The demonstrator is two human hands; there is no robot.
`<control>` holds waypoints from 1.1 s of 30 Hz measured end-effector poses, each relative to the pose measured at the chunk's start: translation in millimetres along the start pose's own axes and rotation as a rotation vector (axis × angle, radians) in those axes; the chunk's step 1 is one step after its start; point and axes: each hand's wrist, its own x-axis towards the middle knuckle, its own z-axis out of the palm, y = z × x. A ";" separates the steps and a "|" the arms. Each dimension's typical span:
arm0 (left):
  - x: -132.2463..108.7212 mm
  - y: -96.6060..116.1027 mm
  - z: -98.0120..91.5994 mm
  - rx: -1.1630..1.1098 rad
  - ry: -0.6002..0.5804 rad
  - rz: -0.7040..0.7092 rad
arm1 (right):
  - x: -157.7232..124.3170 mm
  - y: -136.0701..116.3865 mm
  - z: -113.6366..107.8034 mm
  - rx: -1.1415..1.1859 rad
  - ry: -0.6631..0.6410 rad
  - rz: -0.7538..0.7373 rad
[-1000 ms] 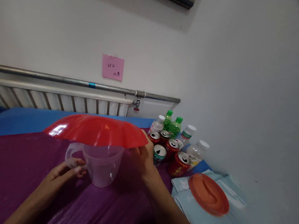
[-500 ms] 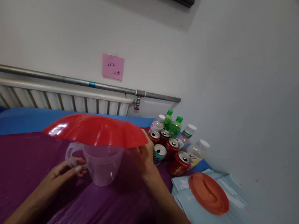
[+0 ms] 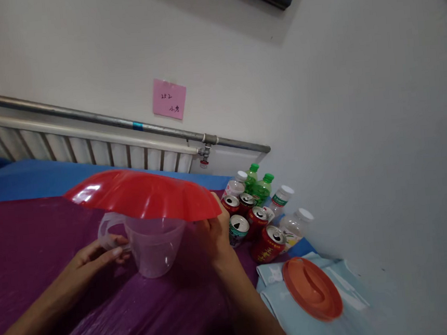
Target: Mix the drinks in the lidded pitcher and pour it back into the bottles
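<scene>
A clear plastic jug (image 3: 154,249) stands upright on the purple cloth, its handle pointing left. My left hand (image 3: 100,255) is closed on the lower part of that handle, thumb on top. Over the jug's mouth is a wide red plastic dish with a wavy rim (image 3: 143,195), tilted so that its underside hides the jug's top. My right hand (image 3: 215,228) grips the dish at its right edge; some of its fingers are hidden beneath the rim. Whether the dish touches the jug's rim I cannot tell.
Several drink cans (image 3: 268,244) and plastic bottles (image 3: 295,226) stand close together right of my right hand. An orange-red lid (image 3: 312,289) lies on a folded light-blue cloth (image 3: 286,321). Behind are a radiator (image 3: 100,153), a pipe (image 3: 237,144) and a pink note (image 3: 169,99) on the wall.
</scene>
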 end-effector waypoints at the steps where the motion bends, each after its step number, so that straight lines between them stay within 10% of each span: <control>1: 0.0 -0.4 -0.2 0.001 -0.002 0.002 | -0.1 0.0 0.1 0.001 0.001 0.000; 33: -1.9 1.5 -2.2 -0.008 -0.015 -0.011 | -0.3 -0.7 0.2 0.016 -0.006 0.027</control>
